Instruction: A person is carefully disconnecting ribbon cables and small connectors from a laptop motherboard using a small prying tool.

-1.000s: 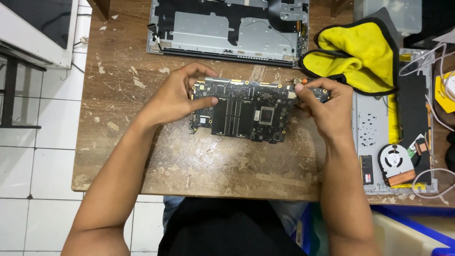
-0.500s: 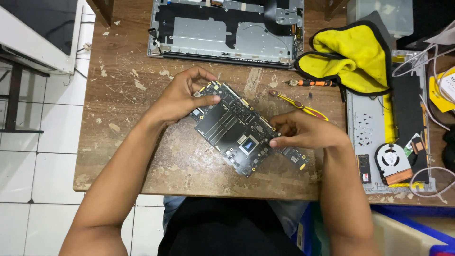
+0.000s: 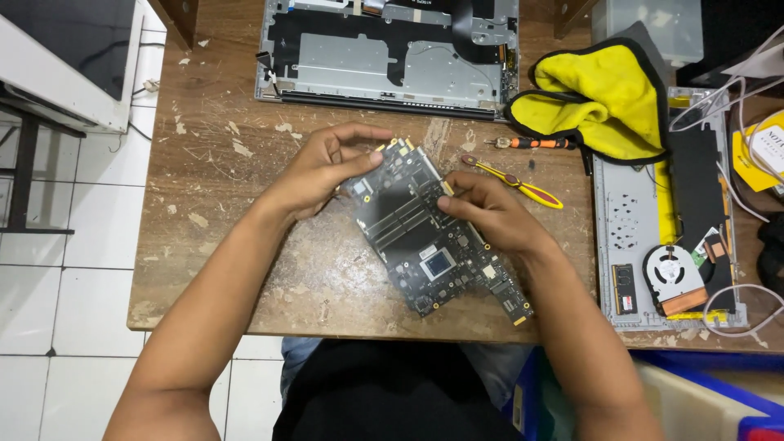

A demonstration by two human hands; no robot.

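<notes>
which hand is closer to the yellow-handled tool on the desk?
Right. The right hand rests on the circuit board, just below and left of the yellow-handled tool. The left hand grips the board's far-left edge, well away from it.

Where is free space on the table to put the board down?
Bare wood lies left of the left hand, toward the table's left edge, and along the near edge below the circuit board. The right side is crowded: yellow cloth, screwdrivers, opened laptop base.

Both forearms are bare, no sleeves, rings or watch showing, above a black top and blue trousers.
</notes>
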